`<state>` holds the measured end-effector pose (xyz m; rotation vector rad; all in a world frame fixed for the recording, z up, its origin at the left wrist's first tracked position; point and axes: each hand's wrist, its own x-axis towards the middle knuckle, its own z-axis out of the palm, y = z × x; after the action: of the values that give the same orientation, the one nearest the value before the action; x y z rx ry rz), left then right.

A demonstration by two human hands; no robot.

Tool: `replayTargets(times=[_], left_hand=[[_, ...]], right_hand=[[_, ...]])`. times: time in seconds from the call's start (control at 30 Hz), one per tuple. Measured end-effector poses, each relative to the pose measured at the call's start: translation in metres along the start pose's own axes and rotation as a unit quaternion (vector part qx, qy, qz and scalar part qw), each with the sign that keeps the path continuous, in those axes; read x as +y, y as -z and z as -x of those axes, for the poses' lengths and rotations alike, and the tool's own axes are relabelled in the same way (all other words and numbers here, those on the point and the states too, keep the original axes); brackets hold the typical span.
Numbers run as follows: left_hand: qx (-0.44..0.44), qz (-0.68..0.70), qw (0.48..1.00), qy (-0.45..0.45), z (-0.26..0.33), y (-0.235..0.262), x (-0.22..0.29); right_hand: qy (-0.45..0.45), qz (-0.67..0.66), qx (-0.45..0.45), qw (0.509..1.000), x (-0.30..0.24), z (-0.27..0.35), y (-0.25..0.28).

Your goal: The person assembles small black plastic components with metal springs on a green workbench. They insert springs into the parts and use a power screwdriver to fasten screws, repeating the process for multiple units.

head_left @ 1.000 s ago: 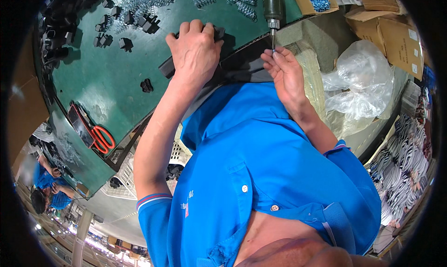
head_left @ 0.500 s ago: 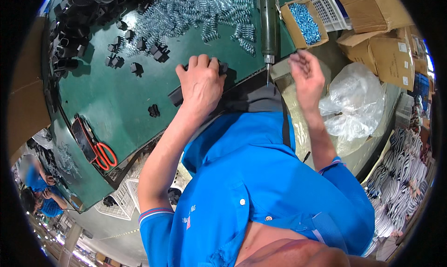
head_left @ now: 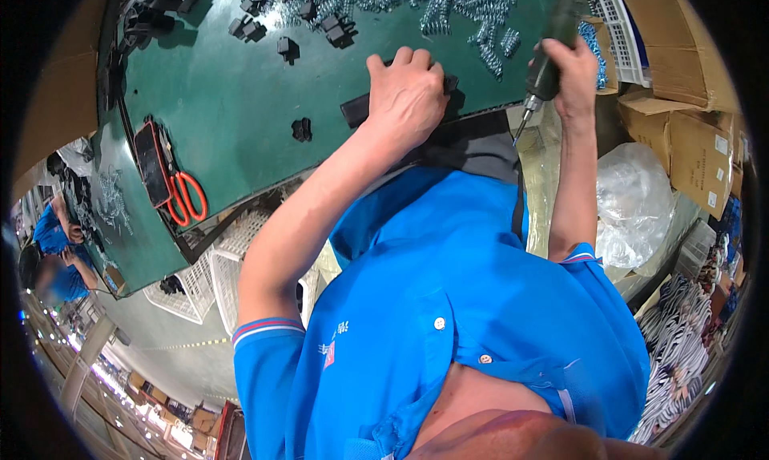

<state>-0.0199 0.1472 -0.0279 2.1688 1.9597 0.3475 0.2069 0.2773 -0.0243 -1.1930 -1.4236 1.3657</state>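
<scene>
Nearest to the person, at the near edge of the green worktop point(head_left: 232, 115), the left hand point(head_left: 407, 99) lies palm down with its fingers curled over a flat, long black plastic piece point(head_left: 358, 109) and presses it onto the surface. The long axis of this piece runs along the near edge, and one end sticks out from under the hand toward the left side. Just to the right of it, beyond the near right corner of the worktop, the right hand point(head_left: 575, 69) is closed around the dark handle of an electric screwdriver point(head_left: 547, 63). The tool is tilted, and its thin metal bit points down and toward the person, a little off the worktop edge and apart from the black piece. So the piece lies to the left of the bit, already under the left hand, and the left hand is clearly the nearer one to it. Farther in, small black plastic parts point(head_left: 301, 128) are scattered on the green surface, and red-handled scissors point(head_left: 186, 197) lie near the left edge. At the far edge there is a heap of shiny metal springs point(head_left: 448, 3).
</scene>
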Motion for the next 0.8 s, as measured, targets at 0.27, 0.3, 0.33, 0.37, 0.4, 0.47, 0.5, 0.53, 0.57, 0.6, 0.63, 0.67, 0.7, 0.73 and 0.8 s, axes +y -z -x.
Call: replayTargets(times=[0.27,0.3,0.33,0.37,0.4,0.47,0.5,0.53,0.57,0.6,0.63,0.67,0.7,0.73,0.8], left_hand=[[-0.018,-0.050,0.998,-0.015,-0.003,-0.001,0.005],[-0.014,-0.050,0.999,-0.011,-0.002,-0.002,0.005],[-0.009,-0.049,0.999,-0.007,-0.001,-0.003,0.005],[-0.005,-0.044,0.999,-0.006,0.000,-0.003,0.004],[-0.006,-0.045,0.999,-0.008,-0.001,-0.002,0.004],[-0.009,-0.047,0.999,-0.010,-0.001,0.000,0.005],[-0.007,-0.043,0.999,-0.009,-0.001,0.000,0.005],[-0.005,-0.039,0.999,-0.008,-0.001,0.000,0.005],[-0.002,-0.035,0.999,-0.007,-0.001,-0.001,0.005],[-0.002,-0.037,0.999,-0.007,-0.001,0.000,0.005],[-0.002,-0.039,0.999,-0.006,-0.001,0.000,0.005],[-0.001,-0.040,0.999,-0.005,-0.001,0.000,0.006],[0.001,-0.037,0.999,-0.006,-0.001,0.000,0.005],[0.004,-0.035,0.999,-0.007,-0.001,-0.001,0.005],[0.005,-0.032,0.999,-0.006,-0.001,-0.002,0.005]], right_hand=[[0.170,-0.264,-0.006,0.949,-0.063,0.007,-0.036],[0.199,-0.281,-0.009,0.939,-0.064,0.007,-0.047],[0.267,-0.205,-0.009,0.942,-0.062,0.005,-0.056],[0.199,-0.174,0.102,0.959,-0.090,0.021,-0.082],[0.210,-0.181,0.071,0.958,-0.088,0.020,-0.084],[0.218,-0.229,0.033,0.948,-0.085,0.022,-0.094],[0.221,-0.214,0.030,0.951,-0.084,0.022,-0.095],[0.225,-0.199,0.026,0.954,-0.082,0.021,-0.096],[0.227,-0.183,0.022,0.956,-0.080,0.020,-0.097],[0.235,-0.184,0.023,0.954,-0.078,0.020,-0.098],[0.228,-0.180,0.022,0.957,-0.077,0.020,-0.098],[0.221,-0.175,0.020,0.959,-0.076,0.020,-0.097],[0.214,-0.170,0.018,0.962,-0.075,0.020,-0.097],[0.217,-0.173,0.022,0.960,-0.075,0.021,-0.099],[0.223,-0.180,0.029,0.958,-0.074,0.022,-0.103]])
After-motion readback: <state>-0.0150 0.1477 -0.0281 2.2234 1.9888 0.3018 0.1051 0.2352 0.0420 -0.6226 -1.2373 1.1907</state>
